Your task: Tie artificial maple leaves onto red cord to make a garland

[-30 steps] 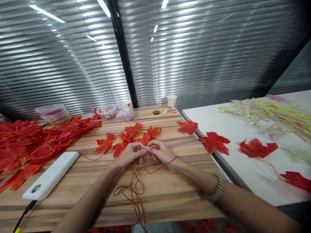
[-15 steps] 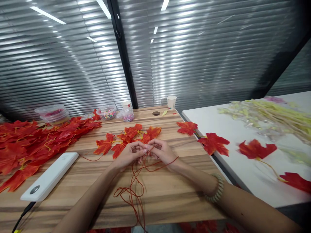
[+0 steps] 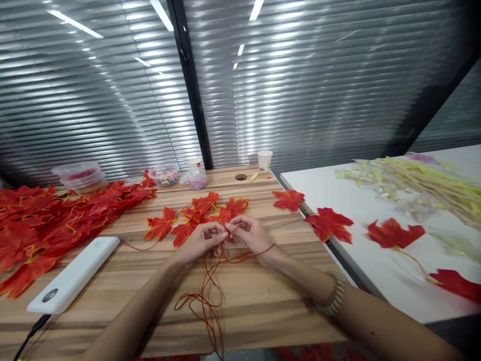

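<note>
Above the middle of the wooden table, my left hand (image 3: 206,242) and my right hand (image 3: 251,237) meet almost fingertip to fingertip. Both pinch a thin red cord (image 3: 206,301), whose loose loops trail down over the table's front edge. One strand of it runs across my right wrist. What the cord forms between the fingertips is too small to make out. Just beyond the hands lies a spray of red-orange artificial maple leaves (image 3: 205,203), partly covered by my fingers. A length of red cord also shows on the table left of that spray.
A heap of red maple leaves (image 3: 75,210) covers the left, beside a white power bank (image 3: 75,276) with a black cable. Bead tubs (image 3: 165,175) and a paper cup (image 3: 265,160) stand at the back. More leaves (image 3: 328,224) bridge toward the white table (image 3: 319,188) at right.
My fingertips have drawn slightly apart, so a bit of red cord now shows between them. The cord's loops on the table lie nearly as before.
</note>
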Demonstrator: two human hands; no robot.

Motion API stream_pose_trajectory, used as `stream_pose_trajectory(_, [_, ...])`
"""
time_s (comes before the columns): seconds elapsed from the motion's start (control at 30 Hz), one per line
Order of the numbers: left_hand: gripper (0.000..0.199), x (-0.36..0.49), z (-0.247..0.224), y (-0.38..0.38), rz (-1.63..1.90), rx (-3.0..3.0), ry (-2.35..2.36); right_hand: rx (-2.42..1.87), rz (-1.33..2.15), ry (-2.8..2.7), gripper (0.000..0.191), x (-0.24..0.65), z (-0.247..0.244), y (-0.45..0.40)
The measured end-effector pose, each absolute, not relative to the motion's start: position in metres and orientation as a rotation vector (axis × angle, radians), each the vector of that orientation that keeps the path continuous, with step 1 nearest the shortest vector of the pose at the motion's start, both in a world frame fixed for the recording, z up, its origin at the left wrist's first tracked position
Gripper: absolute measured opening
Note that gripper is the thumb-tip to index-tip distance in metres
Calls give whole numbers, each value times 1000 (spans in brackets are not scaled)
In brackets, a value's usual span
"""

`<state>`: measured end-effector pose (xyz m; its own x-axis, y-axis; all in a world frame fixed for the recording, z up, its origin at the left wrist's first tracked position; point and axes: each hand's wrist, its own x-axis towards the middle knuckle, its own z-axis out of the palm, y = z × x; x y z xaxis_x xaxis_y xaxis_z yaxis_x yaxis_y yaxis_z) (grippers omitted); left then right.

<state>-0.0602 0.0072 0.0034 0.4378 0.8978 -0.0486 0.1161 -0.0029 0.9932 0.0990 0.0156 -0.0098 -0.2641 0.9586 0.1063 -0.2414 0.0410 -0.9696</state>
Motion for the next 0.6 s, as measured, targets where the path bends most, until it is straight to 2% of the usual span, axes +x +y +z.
stream_pose_trajectory(0.3, [21, -60, 1, 9, 842, 1441, 956, -870, 1443, -1281, 32, 97, -7, 15])
stream_pose_trajectory(0.6, [27, -59, -2, 11, 910, 1467, 989, -875, 1439, -1293, 30, 98, -9, 14])
